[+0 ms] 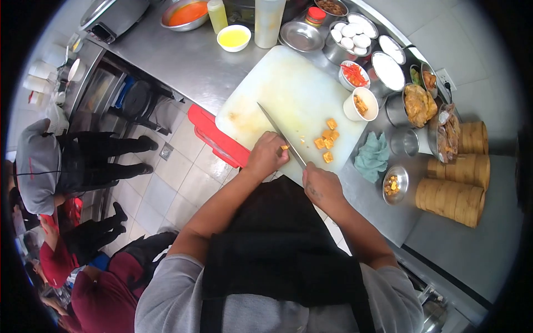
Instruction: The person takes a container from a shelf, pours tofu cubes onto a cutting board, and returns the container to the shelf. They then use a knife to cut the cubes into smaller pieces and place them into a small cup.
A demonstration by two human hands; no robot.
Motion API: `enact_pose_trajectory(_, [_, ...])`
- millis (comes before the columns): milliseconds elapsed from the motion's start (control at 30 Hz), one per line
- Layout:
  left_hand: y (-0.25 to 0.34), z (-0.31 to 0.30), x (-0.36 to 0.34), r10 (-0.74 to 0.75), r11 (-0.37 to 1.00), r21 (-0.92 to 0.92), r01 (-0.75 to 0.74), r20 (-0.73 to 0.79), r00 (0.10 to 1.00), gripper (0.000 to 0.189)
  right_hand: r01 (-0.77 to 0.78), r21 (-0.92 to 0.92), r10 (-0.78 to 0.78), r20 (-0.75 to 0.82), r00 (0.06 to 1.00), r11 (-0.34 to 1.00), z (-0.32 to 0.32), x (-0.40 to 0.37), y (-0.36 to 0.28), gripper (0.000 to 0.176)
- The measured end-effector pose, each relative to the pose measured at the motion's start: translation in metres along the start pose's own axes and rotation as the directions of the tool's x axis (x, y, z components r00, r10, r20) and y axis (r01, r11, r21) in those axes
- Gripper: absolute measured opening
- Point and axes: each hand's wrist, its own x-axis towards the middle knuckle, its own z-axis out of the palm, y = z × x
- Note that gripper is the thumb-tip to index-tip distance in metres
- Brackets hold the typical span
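A long kitchen knife [276, 126] lies angled over the white cutting board [288, 72], its tip toward the upper left. My right hand [322, 187] is wrapped round its handle near the board's front edge. Just left of the blade, the fingers of my left hand [268, 155] are bent and pinch a small orange-brown piece of food [285, 147]. Several cut orange-brown cubes [327, 139] sit on the board to the right of the knife. Past them stands a white paper cup [361, 104] with similar pieces inside.
A teal cloth [372, 157] and a metal bowl of food scraps [395, 185] lie at the right. Bamboo steamers [451, 201], a bowl of sliced red pepper [354, 75] and a container of eggs [348, 41] line the counter. Co-workers [50, 166] stand at the left.
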Motion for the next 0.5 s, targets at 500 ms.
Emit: enact_pose_trajectory(500, [-0.001, 0.0, -0.002, -0.024, 1.0, 0.005, 0.024, -0.016, 1.0, 0.021, -0.022, -0.012, 0.022, -0.001, 1.0, 1.0, 0.018, -0.001, 0.015, 0.019])
